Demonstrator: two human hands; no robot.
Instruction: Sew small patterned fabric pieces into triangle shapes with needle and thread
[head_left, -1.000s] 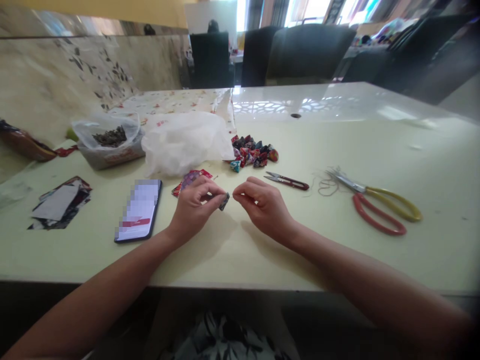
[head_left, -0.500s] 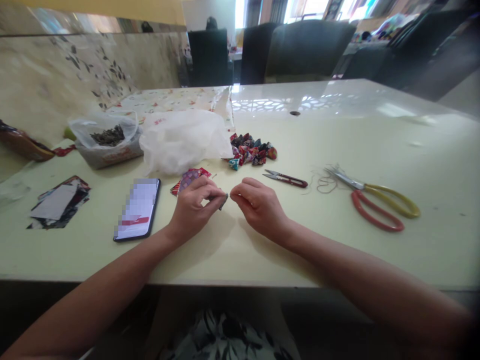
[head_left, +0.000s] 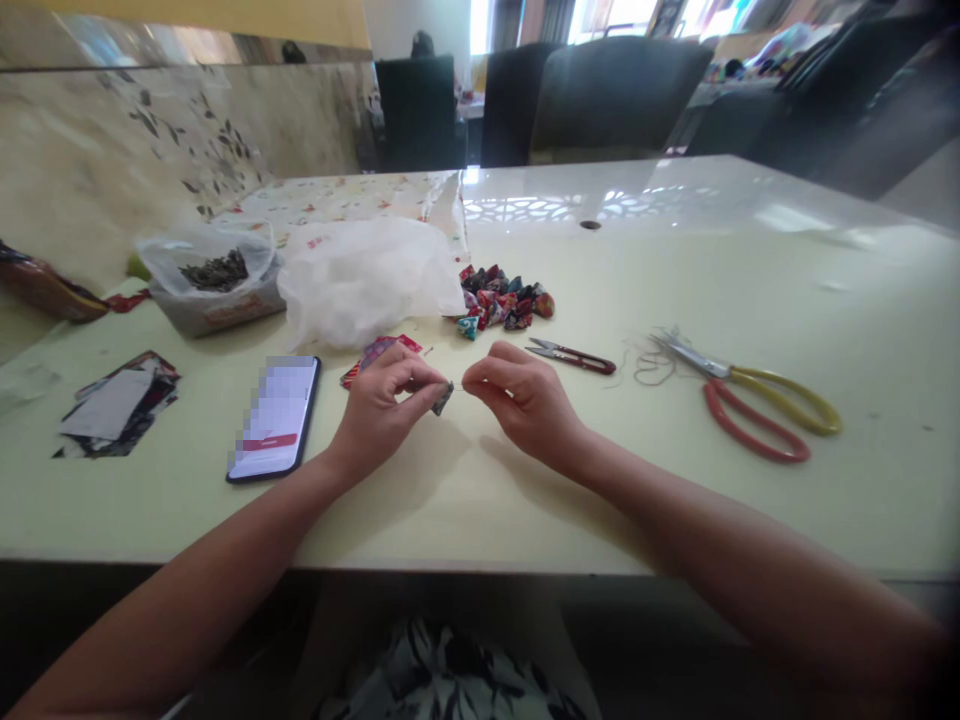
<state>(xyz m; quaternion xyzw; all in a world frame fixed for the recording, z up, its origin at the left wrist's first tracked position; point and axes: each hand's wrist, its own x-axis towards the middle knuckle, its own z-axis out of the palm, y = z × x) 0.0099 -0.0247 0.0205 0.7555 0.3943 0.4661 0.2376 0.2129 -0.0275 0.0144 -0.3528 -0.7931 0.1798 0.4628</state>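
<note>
My left hand [head_left: 386, 400] pinches a small dark patterned fabric sachet [head_left: 443, 402] between thumb and fingertips, with one corner poking out below. Just to its right, my right hand [head_left: 521, 395] is closed in a pinch. From its fingertips a thin pale sewing needle [head_left: 457, 387] points toward the sachet; most of it is hidden. Behind the left hand lie red and purple patterned fabric pieces [head_left: 382, 350], partly covered. A heap of small stuffed fabric sachets [head_left: 502, 300] rests beyond the hands. Thread snips [head_left: 574, 356] lie past my right hand.
Large scissors [head_left: 750, 390] with red and yellow handles lie at right beside loose thread [head_left: 654, 368]. At left are a phone [head_left: 276, 420], fabric scraps [head_left: 120, 400], a bag of dried plant bits [head_left: 214, 285] and a white bag of stuffing [head_left: 367, 280]. Chairs [head_left: 619, 100] stand behind the table [head_left: 735, 270].
The fabric sachet shows more below my left fingertips and has tilted. The needle between the hands has come into sight. Both hands have barely shifted.
</note>
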